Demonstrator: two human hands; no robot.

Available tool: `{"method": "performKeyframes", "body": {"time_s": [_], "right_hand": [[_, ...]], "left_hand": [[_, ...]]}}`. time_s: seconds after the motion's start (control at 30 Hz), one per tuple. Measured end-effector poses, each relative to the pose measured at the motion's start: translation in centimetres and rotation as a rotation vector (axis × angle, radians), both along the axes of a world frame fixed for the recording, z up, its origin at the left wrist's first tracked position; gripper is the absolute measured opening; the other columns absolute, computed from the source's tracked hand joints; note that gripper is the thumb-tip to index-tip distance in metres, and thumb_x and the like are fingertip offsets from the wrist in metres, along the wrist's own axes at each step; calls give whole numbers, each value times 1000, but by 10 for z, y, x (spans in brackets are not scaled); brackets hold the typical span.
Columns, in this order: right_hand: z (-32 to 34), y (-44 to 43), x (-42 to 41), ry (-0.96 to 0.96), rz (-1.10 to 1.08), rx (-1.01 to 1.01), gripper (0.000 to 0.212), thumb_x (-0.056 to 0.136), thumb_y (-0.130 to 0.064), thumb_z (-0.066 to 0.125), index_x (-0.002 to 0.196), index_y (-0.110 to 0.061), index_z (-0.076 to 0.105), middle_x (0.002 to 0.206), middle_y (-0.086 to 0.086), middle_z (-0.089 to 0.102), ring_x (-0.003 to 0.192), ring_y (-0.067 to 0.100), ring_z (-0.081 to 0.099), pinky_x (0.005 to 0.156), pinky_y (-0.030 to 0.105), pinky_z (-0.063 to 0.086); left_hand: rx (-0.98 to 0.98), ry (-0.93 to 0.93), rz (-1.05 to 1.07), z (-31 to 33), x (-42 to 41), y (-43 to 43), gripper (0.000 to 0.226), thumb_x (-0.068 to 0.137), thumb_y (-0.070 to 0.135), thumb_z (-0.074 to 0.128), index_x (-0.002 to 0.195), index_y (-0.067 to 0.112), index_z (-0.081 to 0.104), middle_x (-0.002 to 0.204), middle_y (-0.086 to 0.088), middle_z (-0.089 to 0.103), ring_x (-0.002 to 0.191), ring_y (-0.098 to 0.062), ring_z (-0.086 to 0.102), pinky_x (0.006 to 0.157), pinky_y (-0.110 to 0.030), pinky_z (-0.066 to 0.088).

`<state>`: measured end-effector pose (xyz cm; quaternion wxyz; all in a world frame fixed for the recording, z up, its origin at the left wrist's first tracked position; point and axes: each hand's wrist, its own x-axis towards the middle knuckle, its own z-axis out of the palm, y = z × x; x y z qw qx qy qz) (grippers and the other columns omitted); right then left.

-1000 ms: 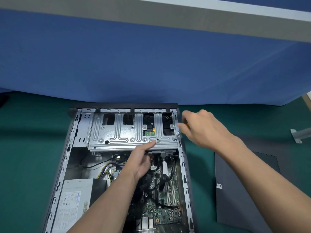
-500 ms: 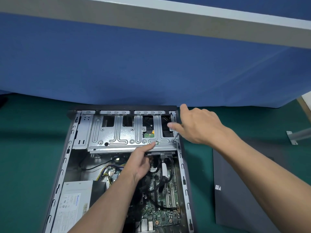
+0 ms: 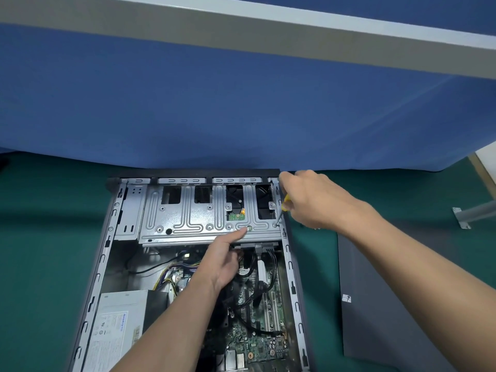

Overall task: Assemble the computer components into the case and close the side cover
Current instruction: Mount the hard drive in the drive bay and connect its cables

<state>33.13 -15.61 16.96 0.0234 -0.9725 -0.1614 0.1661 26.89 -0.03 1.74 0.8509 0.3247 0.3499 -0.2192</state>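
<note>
Silver sheet metal, stamped w/ ribs and cut-outs: that's the drive cage (image 3: 193, 216), sitting across the far end of the computer case (image 3: 106, 264). The case lies on its side w/ the open side up, near the middle of the worktop (image 3: 40, 237). A small green circuit board shows through one cut-out.

The left hand (image 3: 222, 261) reaches in from the near side. Its grip is clamped on the cage's near edge, thumb on top beside a screw hole and the other fingers curled under. The right hand (image 3: 314, 200) comes over the case's right wall w/ its grip closed round a screwdriver (image 3: 286, 204). Only a bit of yellow handle and the thin shaft show, tip down at the cage's near right corner.

Inside the case, nearer than the cage: grey PSU (image 3: 118, 326) at the near left w/ a label on top, green mobo (image 3: 257, 345) at the near right, and black cables (image 3: 257, 291) running from under the cage across the board. Yellow wires are bunched by the PSU.

Dark grey side cover (image 3: 389, 304) lies flat to the right of the case, apart from it.

Worktop is covered in dark green matting. A blue partition (image 3: 241, 116) stands along its far edge, topped by a pale grey rail (image 3: 241, 28). A metal bracket (image 3: 467, 213) sits at the far right.
</note>
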Motion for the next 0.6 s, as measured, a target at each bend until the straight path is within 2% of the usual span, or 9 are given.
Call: {"method": "performKeyframes", "body": {"time_s": [0.1, 0.17, 0.2, 0.27, 0.33, 0.43, 0.47, 0.53, 0.6], "right_hand": [[-3, 6, -6, -140, -45, -56, 41, 99, -39, 43, 68, -14, 31, 69, 5, 43, 72, 34, 42, 62, 35, 30], [-5, 6, -6, -154, -67, -95, 39, 99, -47, 38, 77, -14, 32, 75, 7, 50, 74, 34, 45, 62, 36, 29], [-3, 5, -5, -106, -73, -96, 36, 97, -48, 39, 84, -15, 31, 75, 5, 48, 74, 33, 44, 63, 36, 29], [1, 2, -3, -8, -41, -59, 28, 95, -37, 46, 87, -16, 29, 82, 3, 45, 74, 31, 42, 64, 37, 30], [3, 3, -3, -18, -27, -37, 27, 95, -27, 48, 78, -17, 29, 83, 6, 46, 74, 31, 41, 64, 36, 31], [1, 8, -8, -106, -99, -56, 42, 100, -40, 41, 67, -17, 26, 76, 7, 47, 75, 32, 40, 65, 35, 30], [-1, 9, -8, -120, -114, -81, 42, 100, -44, 38, 70, -16, 29, 80, 9, 51, 77, 33, 43, 65, 35, 30], [-1, 7, -6, -77, -100, -122, 36, 98, -48, 39, 84, -16, 31, 83, 6, 50, 79, 31, 46, 65, 36, 30], [2, 5, -4, 1, -63, -103, 28, 96, -36, 45, 88, -16, 26, 85, 4, 48, 76, 31, 44, 63, 37, 30]], "left_hand": [[1, -10, 5, -1, 0, -1, 64, 70, 12, 76, 127, 2, 47, 159, -11, 18, 149, -25, -2, 121, -40, 0], [5, -8, 9, -3, 0, 0, 64, 73, 11, 75, 129, 2, 45, 160, -12, 16, 149, -25, -3, 121, -41, -1], [3, -9, 9, -4, 0, 0, 63, 74, 11, 75, 128, 2, 46, 160, -12, 17, 149, -25, -3, 121, -41, -1], [-1, -8, 5, -5, 0, 0, 58, 73, 12, 75, 123, 2, 49, 159, -11, 18, 149, -25, -2, 121, -41, -1], [-3, -6, -10, -5, 0, 0, 57, 72, 13, 75, 122, 2, 50, 159, -10, 17, 149, -25, -3, 121, -42, -2], [-1, -4, -16, -5, 0, 0, 58, 73, 13, 75, 123, 2, 48, 160, -11, 16, 149, -26, -4, 120, -42, -2], [1, -4, -20, -5, 0, 0, 60, 72, 13, 75, 125, 2, 49, 160, -11, 16, 149, -26, -4, 120, -42, -2], [-3, -2, -18, -4, 0, 1, 57, 72, 13, 75, 122, 3, 52, 159, -12, 18, 149, -25, -3, 121, -41, -2], [-9, 1, -15, -4, 0, 1, 53, 71, 12, 75, 119, 3, 53, 159, -12, 19, 149, -25, -2, 121, -41, -1]]}}
